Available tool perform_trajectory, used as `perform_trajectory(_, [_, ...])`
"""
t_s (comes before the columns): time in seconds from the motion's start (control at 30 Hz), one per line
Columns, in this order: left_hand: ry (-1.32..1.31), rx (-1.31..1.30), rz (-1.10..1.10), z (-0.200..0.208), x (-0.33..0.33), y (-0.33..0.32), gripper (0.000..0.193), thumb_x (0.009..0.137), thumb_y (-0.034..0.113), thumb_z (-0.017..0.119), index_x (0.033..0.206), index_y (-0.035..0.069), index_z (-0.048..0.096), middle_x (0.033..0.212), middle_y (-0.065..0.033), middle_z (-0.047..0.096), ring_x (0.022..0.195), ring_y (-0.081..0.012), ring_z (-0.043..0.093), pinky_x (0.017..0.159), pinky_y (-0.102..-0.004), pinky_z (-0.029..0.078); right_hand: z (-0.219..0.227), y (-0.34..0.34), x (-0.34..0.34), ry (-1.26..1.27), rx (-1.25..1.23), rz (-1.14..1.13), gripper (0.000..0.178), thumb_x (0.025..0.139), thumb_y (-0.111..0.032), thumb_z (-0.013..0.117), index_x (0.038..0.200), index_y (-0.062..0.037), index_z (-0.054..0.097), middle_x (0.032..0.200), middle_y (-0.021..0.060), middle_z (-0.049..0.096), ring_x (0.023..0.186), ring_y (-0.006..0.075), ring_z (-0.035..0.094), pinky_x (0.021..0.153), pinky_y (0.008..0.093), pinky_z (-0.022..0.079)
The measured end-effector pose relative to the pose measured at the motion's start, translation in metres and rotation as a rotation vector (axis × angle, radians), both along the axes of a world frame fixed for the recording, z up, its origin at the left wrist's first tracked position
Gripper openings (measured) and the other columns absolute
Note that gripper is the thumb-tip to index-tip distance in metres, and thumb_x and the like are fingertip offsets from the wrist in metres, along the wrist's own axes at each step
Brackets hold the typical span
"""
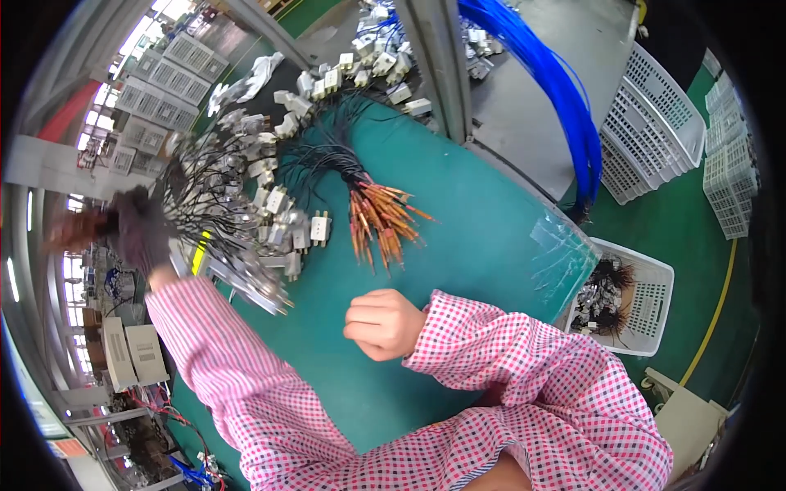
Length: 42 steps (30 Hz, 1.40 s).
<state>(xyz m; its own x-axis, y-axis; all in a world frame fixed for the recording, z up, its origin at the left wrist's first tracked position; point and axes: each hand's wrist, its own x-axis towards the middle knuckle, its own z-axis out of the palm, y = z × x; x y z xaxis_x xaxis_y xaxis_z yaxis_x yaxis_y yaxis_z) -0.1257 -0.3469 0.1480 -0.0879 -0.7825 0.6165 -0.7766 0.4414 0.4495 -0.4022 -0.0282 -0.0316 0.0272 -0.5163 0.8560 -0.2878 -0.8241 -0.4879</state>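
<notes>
My left hand (135,229), in a dark glove, reaches out at the left beside a pile of black wires (205,184). Its fingers are smeared, so I cannot tell whether they hold anything. Under that wrist lie several metal-pronged pieces (250,282) with a yellow strip beside them. My right hand (383,325) is closed in a loose fist above the green table mat (458,245), and nothing shows sticking out of it. Ahead of it rests a tied bundle of black wires with orange-brown ends (381,217). White plugs (319,229) with metal pins lie left of the bundle.
More white plugs (385,61) heap at the far edge, near a metal post (438,65). Blue cables (557,90) hang at the far right. A white basket (655,315) with wired parts stands right of the table, below stacked white crates (647,135). Cartons (135,356) stand at left.
</notes>
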Motion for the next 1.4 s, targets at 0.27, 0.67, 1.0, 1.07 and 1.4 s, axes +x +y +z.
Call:
perform_trajectory(0.27, [0.689, -0.133, -0.084, 0.057, 0.0, 0.162, 0.033, 0.092, 0.027, 0.053, 0.104, -0.003, 0.062, 0.098, -0.0154, 0.068, 0.09, -0.0235, 0.063, 0.078, -0.0331, 0.052, 0.005, -0.01, -0.014, -0.087, -0.04, -0.105, 0.018, 0.052, 0.006, 0.053, 0.066, -0.003, 0.057, 0.064, 0.008, 0.056, 0.053, 0.0235, 0.054, 0.044, 0.034, 0.042])
perform_trajectory(0.67, [0.27, 0.111, -0.114, 0.022, 0.041, 0.279, 0.028, 0.096, 0.02, 0.042, 0.11, 0.004, 0.06, 0.097, -0.0072, 0.065, 0.076, -0.0163, 0.062, 0.066, -0.0263, 0.051, 0.04, 0.007, -0.071, -0.388, 0.126, -0.457, 0.02, 0.075, 0.013, 0.042, 0.07, 0.0027, 0.058, 0.067, 0.0058, 0.057, 0.06, 0.0109, 0.052, 0.054, 0.0234, 0.041])
perform_trajectory(1.0, [-0.935, -0.358, -1.011, -0.138, -0.114, 0.416, 0.01, 0.071, 0.021, 0.056, 0.075, 0.012, 0.056, 0.073, -0.0047, 0.054, 0.074, -0.0209, 0.058, 0.078, -0.0314, 0.049, 0.068, 0.136, -0.199, -0.389, 0.066, -0.347, 0.019, 0.082, 0.008, 0.041, 0.077, 0.0029, 0.058, 0.076, 0.0068, 0.057, 0.064, 0.0102, 0.048, 0.059, 0.0215, 0.036])
perform_trajectory(1.07, [-0.938, -0.308, -0.989, -0.15, -0.113, 0.414, 0.009, 0.071, 0.02, 0.056, 0.074, 0.012, 0.056, 0.073, -0.0046, 0.054, 0.074, -0.0208, 0.058, 0.078, -0.0317, 0.049, 0.066, 0.15, -0.207, -0.323, 0.095, -0.333, 0.02, 0.084, 0.008, 0.04, 0.078, 0.0029, 0.058, 0.075, 0.0068, 0.056, 0.063, 0.0103, 0.048, 0.059, 0.0218, 0.037])
perform_trajectory(1.4, [-0.899, -0.349, -0.897, -0.158, -0.13, 0.397, 0.009, 0.073, 0.019, 0.057, 0.075, 0.011, 0.055, 0.075, -0.0048, 0.055, 0.08, -0.0218, 0.059, 0.076, -0.0327, 0.051, 0.096, 0.129, -0.112, 0.04, 0.28, -0.087, 0.016, 0.08, 0.008, 0.043, 0.076, 0.0037, 0.058, 0.072, 0.006, 0.058, 0.062, 0.0109, 0.051, 0.057, 0.0229, 0.04])
